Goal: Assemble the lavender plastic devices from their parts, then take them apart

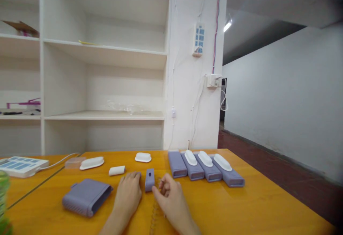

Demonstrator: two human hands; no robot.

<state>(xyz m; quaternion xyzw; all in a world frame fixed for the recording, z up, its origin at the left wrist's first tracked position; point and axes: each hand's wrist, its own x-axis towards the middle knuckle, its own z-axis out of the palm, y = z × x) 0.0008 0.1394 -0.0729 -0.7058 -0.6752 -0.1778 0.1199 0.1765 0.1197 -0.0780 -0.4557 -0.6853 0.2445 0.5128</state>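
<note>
On the tabletop: an orange tabletop point(241, 206) is carrying everything, with white shelving point(104, 54) behind it.
Small sleeve: a small purple silicone sleeve point(149, 179) is lying flat between the two hands, its slot facing up, seemingly so both can get at it.
Left hand: the left hand point(129, 194) is resting palm down, its grip loose and holding nothing, fingertips just beside the sleeve.
Right hand: the right hand point(167, 192) is curling its fingers, thumb touching the sleeve's near end; whether it is pinching something, I cannot tell.
Finished row: four purple cases point(205, 172) are lying side by side, three carrying white inserts point(205, 158).
Loose parts: white pieces point(117, 170) and a larger purple pouch point(87, 195) are lying to the left, within reach.
</note>
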